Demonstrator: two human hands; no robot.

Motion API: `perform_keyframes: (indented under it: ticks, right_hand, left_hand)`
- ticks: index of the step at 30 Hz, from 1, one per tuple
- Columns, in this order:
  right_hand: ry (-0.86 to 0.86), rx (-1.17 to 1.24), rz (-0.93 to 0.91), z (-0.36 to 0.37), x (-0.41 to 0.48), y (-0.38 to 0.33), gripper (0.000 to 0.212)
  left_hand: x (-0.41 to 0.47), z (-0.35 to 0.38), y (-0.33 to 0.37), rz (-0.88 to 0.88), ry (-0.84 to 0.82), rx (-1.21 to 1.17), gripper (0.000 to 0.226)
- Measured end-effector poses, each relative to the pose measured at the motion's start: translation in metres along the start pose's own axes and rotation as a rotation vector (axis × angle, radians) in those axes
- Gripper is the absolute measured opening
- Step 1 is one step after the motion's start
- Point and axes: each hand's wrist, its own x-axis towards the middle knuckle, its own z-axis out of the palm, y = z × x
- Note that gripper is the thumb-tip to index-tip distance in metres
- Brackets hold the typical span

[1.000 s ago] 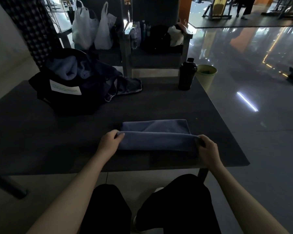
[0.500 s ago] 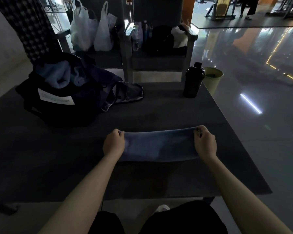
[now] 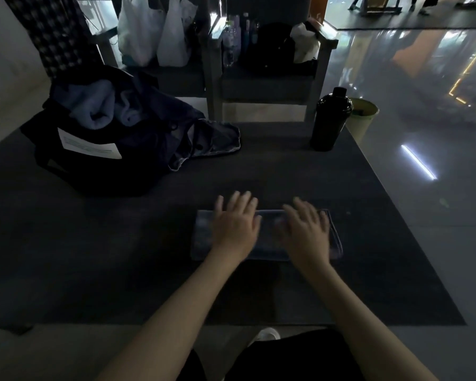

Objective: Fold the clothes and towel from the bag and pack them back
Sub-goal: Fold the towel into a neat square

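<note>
Dark surface, black shaker bottle upright at its far edge, pale green bin just behind, white plastic bags on a chair, glossy floor

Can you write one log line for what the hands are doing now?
step: flatten fold | left hand: open on towel | right hand: open on towel | bag: unpacked

We see our left hand and right hand lying flat, fingers spread, on the folded blue towel on the dark table. At ten o'clock from the towel sits the dark bag with clothes bulging out. At one o'clock stands a black bottle, well apart.
</note>
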Motion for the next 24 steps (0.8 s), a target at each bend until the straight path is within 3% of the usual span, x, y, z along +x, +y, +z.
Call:
perform_keyframes:
  ticks: [2,4,15,24]
  right_hand:
    - [-0.171,-0.028,-0.05,0.013,-0.008,-0.005,0.052]
    - [-0.218,-0.064,-0.037,0.018,-0.008,0.003,0.057]
    - [-0.251,-0.155,0.083,0.016,-0.001,0.019,0.07]
    - [-0.255,-0.147,-0.027,0.02,0.016,0.03,0.07]
  left_hand:
    - [-0.004,0.012,0.007,-0.013,-0.219,-0.058,0.054]
    - [-0.009,0.022,-0.003,-0.055,-0.288,-0.063,0.058]
    - [-0.012,0.021,-0.05,-0.191,-0.29,-0.003,0.068]
    - [-0.017,0.023,-0.047,-0.258,-0.222,0.015,0.068]
